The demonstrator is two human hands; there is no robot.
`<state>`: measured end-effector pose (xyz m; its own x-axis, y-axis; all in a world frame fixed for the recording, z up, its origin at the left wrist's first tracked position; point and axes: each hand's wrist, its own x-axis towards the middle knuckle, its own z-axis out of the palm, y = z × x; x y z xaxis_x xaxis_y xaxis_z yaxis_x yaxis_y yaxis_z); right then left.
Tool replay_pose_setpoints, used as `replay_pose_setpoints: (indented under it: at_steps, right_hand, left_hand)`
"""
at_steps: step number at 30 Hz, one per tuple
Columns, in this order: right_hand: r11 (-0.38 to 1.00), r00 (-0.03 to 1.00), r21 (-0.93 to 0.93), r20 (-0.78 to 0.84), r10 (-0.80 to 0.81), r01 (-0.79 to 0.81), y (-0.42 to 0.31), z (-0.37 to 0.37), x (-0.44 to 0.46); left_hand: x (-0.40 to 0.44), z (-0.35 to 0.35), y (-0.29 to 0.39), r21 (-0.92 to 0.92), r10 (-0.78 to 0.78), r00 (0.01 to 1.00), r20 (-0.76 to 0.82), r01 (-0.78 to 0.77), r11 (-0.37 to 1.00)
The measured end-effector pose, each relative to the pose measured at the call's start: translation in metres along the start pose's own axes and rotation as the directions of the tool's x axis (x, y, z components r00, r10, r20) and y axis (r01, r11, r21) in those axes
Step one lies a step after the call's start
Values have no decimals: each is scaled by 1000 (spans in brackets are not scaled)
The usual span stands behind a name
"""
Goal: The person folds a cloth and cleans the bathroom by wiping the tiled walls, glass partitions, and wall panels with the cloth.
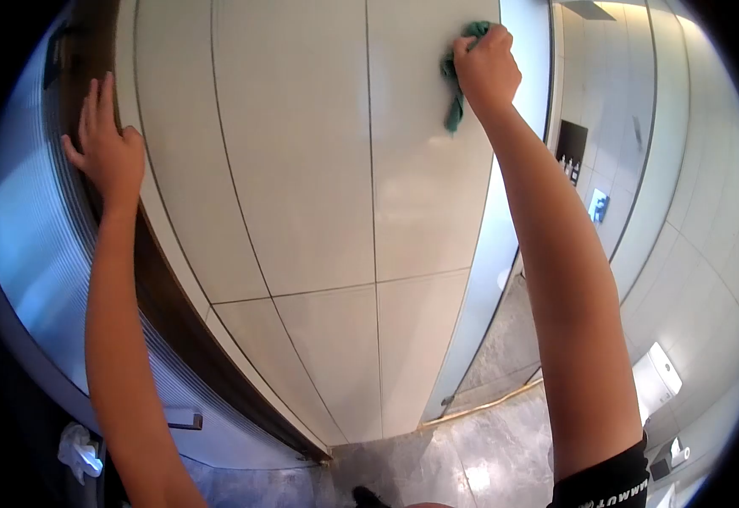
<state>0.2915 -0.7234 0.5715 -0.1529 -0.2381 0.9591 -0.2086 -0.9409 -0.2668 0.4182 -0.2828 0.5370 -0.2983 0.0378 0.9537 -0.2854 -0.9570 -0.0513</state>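
A green cloth (455,110) is bunched in my right hand (489,69), which is closed around it and presses it against the tiled wall (301,169) near its upper right edge. Part of the cloth hangs down below my fingers. To the left, my left hand (108,152) rests with spread fingers on the dark brown door frame (153,279), holding nothing. Light beige tiles with thin dark joints lie between my two hands.
A ribbed glass door (30,212) with a handle (185,420) stands at left. On the right are a glass panel (461,339), a shower niche with bottles (571,152), a white toilet (657,377) and a paper roll (681,454). Grey marbled floor (471,461) lies below.
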Motion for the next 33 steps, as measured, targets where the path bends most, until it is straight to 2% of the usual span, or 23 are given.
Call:
replay_pose_setpoints:
  at_steps: [5,7,8,17,33]
  right_hand:
    - [1000,999,-8,42,28,-28,-1,-6,0]
    - [997,996,71,80,27,-33,-6,-17,-2]
    - [997,989,52,146,41,-49,-5,-16,0]
    - [997,995,80,94,16,-24,-4,-16,-6]
    - [988,986,107,142,92,-108,-8,-20,-5]
  left_hand:
    - [3,4,-5,-27,19,1000,-17,-19,999]
    - [3,6,-6,5,7,1000,-12,-7,1000]
    - [3,6,-7,26,-2,1000,3,2,1000]
    - [0,6,-7,-37,65,996,-65,-67,997]
    - [5,15,-18,-25,94,991,-98,-97,995]
